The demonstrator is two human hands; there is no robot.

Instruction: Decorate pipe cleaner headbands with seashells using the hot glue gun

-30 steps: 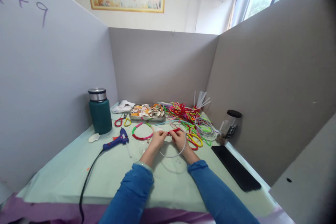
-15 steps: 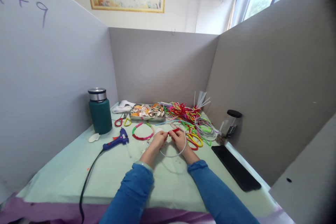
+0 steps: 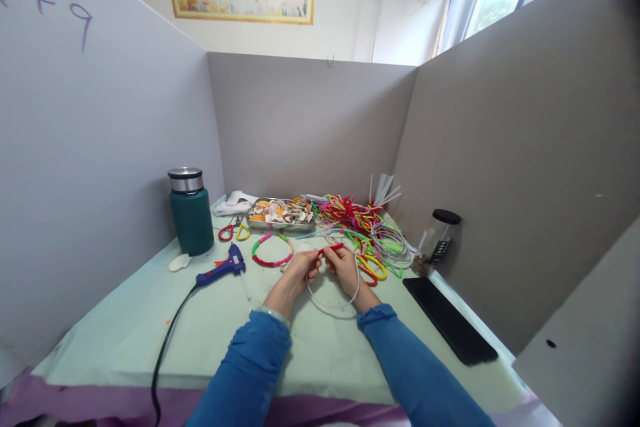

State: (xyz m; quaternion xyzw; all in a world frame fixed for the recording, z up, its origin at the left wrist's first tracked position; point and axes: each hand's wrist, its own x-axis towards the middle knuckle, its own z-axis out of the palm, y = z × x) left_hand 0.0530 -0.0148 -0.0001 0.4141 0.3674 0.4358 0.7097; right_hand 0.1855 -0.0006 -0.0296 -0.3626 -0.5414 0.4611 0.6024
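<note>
A thin pale ring (image 3: 327,313) hangs below my hands, its far side carrying a red fuzzy pipe cleaner (image 3: 338,247). My left hand (image 3: 303,269) is closed in a pinch on the red stretch from the left. Close beside it, my right hand (image 3: 345,269) pinches the same red stretch, with fingers partly hidden behind the thumb. Where the pipe cleaner's ends lie under the fingertips cannot be seen. Left of my hands, a ring wrapped in several colours (image 3: 271,264) lies flat on the table.
A blue glue gun (image 3: 220,272) lies left, near a green thermos (image 3: 191,221) and white spoon (image 3: 179,263). Behind are scissors (image 3: 226,233), a metal tray (image 3: 280,227) of shells, and piled pipe cleaners (image 3: 350,213). Yellow-red scissors handles (image 3: 375,268), a jar (image 3: 440,243) and a black slab (image 3: 450,320) sit right.
The pale ring's lower part has swung down toward me and now shows as a wider loop. My left hand has turned slightly, its fingers more visible; both hands keep their pinch.
</note>
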